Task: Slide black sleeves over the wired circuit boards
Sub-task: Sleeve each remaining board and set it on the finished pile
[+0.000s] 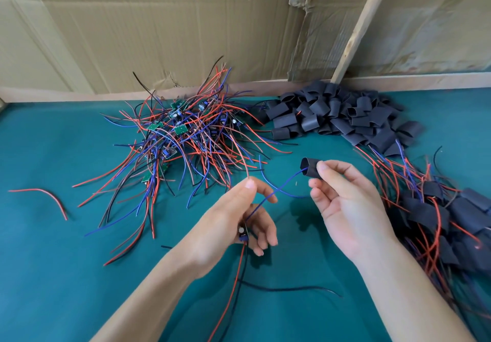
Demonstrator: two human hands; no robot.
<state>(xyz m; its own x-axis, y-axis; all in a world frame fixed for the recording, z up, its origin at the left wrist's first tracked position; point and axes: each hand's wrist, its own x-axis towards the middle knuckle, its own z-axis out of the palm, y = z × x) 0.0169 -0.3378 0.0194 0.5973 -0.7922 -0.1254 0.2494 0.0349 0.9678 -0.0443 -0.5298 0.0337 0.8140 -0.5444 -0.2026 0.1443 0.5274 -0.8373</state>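
While my left hand (233, 224) pinches a wired board (243, 232) over the green table (66, 275), my right hand (342, 203) grips a black sleeve (309, 167), the board's blue wire (276, 191) reaching into its mouth.

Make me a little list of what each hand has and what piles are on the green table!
left hand: pinches the wires of one circuit board
right hand: pinches a black sleeve
blue wire: runs from the board into the sleeve's open end
middle pile: bare wired boards
back right pile: empty black sleeves
right pile: boards already sleeved
table: teal cloth
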